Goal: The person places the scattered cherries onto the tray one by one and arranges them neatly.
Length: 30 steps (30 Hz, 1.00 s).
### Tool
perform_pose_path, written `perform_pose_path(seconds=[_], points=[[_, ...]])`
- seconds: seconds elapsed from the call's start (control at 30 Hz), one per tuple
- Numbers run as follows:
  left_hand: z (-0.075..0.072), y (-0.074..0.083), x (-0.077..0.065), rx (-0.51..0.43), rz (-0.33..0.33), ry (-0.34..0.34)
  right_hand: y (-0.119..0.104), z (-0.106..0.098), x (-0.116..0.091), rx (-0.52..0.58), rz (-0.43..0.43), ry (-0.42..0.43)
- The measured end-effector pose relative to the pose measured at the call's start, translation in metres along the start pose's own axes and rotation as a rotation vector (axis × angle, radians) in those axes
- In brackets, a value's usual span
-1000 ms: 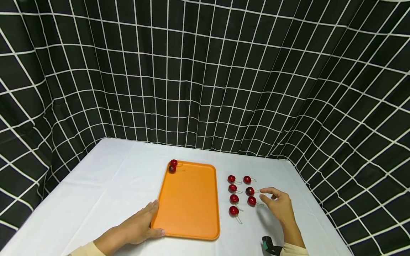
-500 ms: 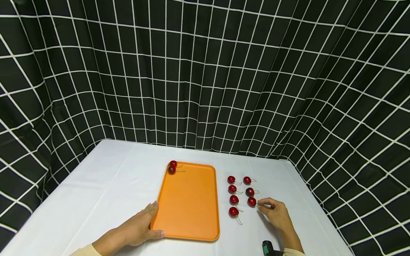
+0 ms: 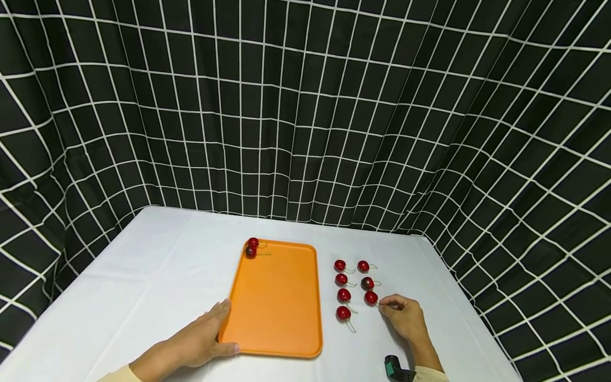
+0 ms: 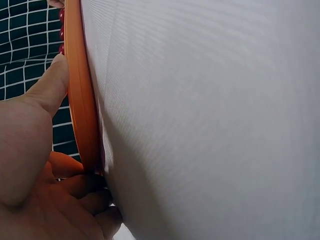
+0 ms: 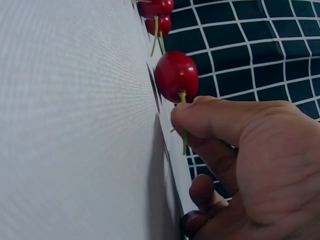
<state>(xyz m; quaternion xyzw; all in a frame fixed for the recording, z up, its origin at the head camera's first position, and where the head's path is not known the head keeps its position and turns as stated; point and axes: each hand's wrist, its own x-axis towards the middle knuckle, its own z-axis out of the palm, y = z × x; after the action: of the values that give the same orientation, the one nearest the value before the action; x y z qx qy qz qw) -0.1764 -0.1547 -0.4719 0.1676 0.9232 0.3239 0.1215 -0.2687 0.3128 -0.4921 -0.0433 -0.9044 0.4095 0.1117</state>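
Observation:
Thumb and fingertips of my right hand (image 3: 404, 317) pinch the green stem (image 5: 184, 122) of a red cherry (image 3: 371, 297). That cherry (image 5: 176, 76) is low over the white cloth; I cannot tell whether it touches. My left hand (image 3: 202, 335) lies at the near left corner of an orange tray (image 3: 277, 302), its fingers along the left side and the thumb (image 4: 52, 85) at the near edge. In the tray's far left corner are a red cherry (image 3: 253, 242) and a darker cherry (image 3: 250, 252), side by side with stems pointing right.
Right of the tray, several cherries lie in two columns, including a near one (image 3: 343, 313), a far one (image 3: 340, 265) and a dark one (image 3: 367, 283). White cloth (image 3: 143, 286) covers the table. Black grid curtains (image 3: 286, 106) enclose the back and sides.
My right hand has come down and nearer from beside the dark cherry to the nearest cherry of the right column, pinching its stem. My left hand stays at the tray corner.

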Motion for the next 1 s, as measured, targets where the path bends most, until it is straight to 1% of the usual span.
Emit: perform_pose_path(seconds=[0.23, 0.5, 0.6, 0.67, 0.77, 1.0], points=[[-0.001, 0.000, 0.000, -0.008, -0.005, 0.004, -0.006, -0.002, -0.003, 0.031, -0.015, 0.062], [-0.001, -0.001, 0.000, 0.004, -0.005, -0.006, -0.018, -0.006, -0.004, 0.044, -0.006, 0.056], [-0.001, 0.000, 0.000, 0.009, 0.006, -0.009, -0.023, -0.007, -0.004, 0.056, 0.004, 0.063], [-0.001, 0.000, 0.001, 0.012, 0.015, -0.012, -0.027, -0.008, -0.004, 0.061, -0.005, 0.076], [-0.001, 0.000, 0.002, 0.016, 0.021, -0.016, -0.036, -0.010, -0.004, 0.059, -0.049, 0.100], [-0.002, -0.001, -0.001, 0.020, 0.018, -0.010, -0.066, -0.011, 0.003, 0.024, -0.204, 0.140]])
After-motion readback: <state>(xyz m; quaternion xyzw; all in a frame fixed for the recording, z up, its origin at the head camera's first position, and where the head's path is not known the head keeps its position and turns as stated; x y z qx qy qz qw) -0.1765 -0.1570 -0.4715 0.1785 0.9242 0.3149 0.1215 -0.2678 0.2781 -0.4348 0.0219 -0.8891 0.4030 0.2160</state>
